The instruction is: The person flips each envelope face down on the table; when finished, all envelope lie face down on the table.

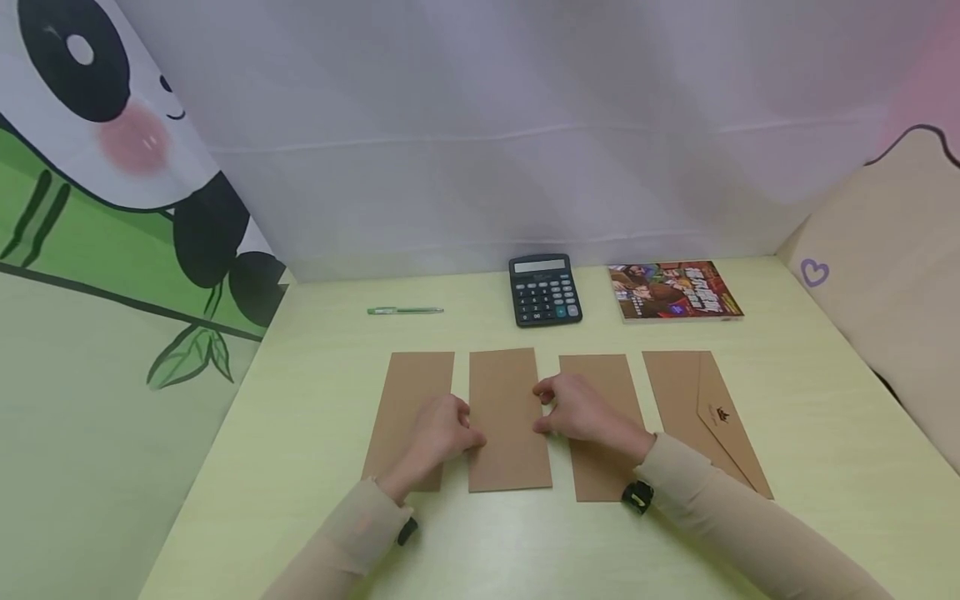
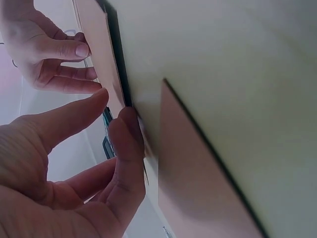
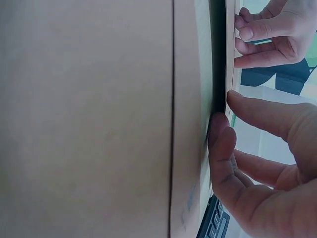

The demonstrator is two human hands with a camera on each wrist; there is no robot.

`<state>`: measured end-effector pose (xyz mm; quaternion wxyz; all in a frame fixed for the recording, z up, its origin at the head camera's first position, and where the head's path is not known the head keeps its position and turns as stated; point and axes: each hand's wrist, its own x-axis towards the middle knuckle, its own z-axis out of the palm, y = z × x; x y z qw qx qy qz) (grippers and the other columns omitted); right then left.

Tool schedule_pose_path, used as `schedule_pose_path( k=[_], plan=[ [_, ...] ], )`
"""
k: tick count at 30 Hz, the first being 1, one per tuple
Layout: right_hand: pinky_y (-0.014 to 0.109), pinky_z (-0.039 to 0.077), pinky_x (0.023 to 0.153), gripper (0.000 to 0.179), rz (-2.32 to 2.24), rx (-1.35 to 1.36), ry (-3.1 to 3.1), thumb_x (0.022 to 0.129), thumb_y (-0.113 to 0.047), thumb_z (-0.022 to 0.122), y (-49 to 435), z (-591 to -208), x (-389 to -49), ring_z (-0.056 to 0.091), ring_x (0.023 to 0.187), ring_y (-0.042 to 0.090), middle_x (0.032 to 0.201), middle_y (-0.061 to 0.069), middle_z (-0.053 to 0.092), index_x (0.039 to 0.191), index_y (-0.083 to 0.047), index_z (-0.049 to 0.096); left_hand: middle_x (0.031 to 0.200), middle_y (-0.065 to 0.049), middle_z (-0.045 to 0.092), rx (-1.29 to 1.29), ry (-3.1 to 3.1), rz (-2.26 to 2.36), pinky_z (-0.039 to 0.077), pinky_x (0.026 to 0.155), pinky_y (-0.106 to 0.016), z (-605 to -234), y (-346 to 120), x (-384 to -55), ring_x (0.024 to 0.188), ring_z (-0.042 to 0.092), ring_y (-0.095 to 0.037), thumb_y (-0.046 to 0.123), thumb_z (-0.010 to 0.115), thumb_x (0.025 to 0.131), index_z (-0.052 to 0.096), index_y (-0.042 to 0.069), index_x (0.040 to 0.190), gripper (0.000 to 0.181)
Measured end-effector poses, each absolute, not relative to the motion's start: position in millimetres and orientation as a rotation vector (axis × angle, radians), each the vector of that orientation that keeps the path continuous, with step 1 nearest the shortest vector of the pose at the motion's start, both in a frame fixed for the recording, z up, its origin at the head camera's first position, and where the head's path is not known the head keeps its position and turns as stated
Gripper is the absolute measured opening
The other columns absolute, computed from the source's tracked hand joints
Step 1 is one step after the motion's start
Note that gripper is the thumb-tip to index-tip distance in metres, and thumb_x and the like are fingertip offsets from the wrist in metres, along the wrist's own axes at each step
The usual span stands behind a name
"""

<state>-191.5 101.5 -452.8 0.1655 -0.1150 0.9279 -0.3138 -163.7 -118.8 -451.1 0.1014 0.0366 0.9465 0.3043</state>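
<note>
The left hand [image 1: 441,429] and the right hand [image 1: 577,408] pinch the 2nd brown envelope [image 1: 510,417] from the left at its 9 and 3 o'clock edges, fingers bent. Holding both sides probably stops it flopping. Dark shade beneath hints it is a bit up off the table [image 1: 270,467].

The plain envelope [image 1: 411,387] at 9 o'clock, and the bare envelope [image 1: 622,396] and crown-marked envelope [image 1: 708,404] at 3, make a row; the gaps likely give fingers room. The green pen [image 1: 405,311] near 10, black calculator [image 1: 546,290] just past 12 and cartoon-cover book [image 1: 675,292] at 2 lie farther back, seemingly out of the way.

The table is pale and smooth. A white sheet [image 1: 487,167] hangs at 12, a cartoon panda [image 1: 142,146] fills 10, and a purple heart [image 1: 804,273] marks the cream wall [image 1: 885,317] at 2.
</note>
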Motion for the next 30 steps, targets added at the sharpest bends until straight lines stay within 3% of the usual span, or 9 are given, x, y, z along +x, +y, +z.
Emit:
schedule_pose_path(
  k=[13,17,21,26,28,30],
  plan=[
    [0.03,0.045,0.072,0.056,-0.929,-0.339,2.653,0.069,-0.017,0.087,105,-455,-188,0.053,0.082,0.018,0.094,0.002,0.062,0.119,-0.003,0.064,0.065,0.002,0.057,0.055,2.734,0.928,0.044,0.061,-0.027,-448,-118,-161,0.067,0.052,-0.014,0.019,0.086,0.067,0.068,-0.003,0.093,0.038],
    [0.03,0.046,0.068,0.059,-1.0,-0.35,2.642,0.071,-0.013,0.085,114,-452,-185,0.053,0.076,0.018,0.094,0.006,0.062,0.122,0.002,0.06,0.054,0.005,0.042,0.112,2.732,0.961,0.03,0.047,-0.024,-444,-116,-159,0.051,0.037,-0.01,0.015,0.083,0.068,0.059,0.001,0.07,0.028],
    [0.031,0.046,0.066,0.059,-1.025,-0.395,2.664,0.073,-0.01,0.083,128,-446,-182,0.053,0.075,0.019,0.095,0.009,0.061,0.123,0.005,0.057,0.048,0.006,0.031,0.236,2.731,1.008,0.02,0.045,-0.025,-438,-109,-157,0.046,0.027,-0.009,0.009,0.079,0.068,0.043,0.007,0.057,0.038],
    [0.031,0.047,0.066,0.062,-1.019,-0.434,2.679,0.074,-0.011,0.082,147,-445,-178,0.054,0.077,0.019,0.101,0.011,0.061,0.127,0.005,0.055,0.051,0.005,0.031,0.273,2.64,1.067,0.023,0.046,-0.026,-435,-96,-157,0.047,0.031,-0.01,0.009,0.079,0.071,0.042,0.005,0.06,0.039],
    [0.031,0.048,0.067,0.064,-1.018,-0.411,2.685,0.074,-0.012,0.082,155,-445,-175,0.055,0.077,0.019,0.103,0.011,0.062,0.128,0.005,0.054,0.055,0.005,0.039,0.283,2.622,1.075,0.029,0.048,-0.026,-435,-91,-158,0.051,0.037,-0.009,0.012,0.081,0.071,0.051,0.0,0.067,0.032],
    [0.031,0.049,0.068,0.065,-1.009,-0.383,2.699,0.074,-0.014,0.082,162,-445,-174,0.056,0.079,0.019,0.105,0.011,0.062,0.129,0.004,0.053,0.064,0.003,0.051,0.298,2.605,1.104,0.039,0.052,-0.025,-436,-86,-159,0.058,0.048,-0.009,0.014,0.082,0.071,0.063,-0.004,0.083,0.029]
  ],
)
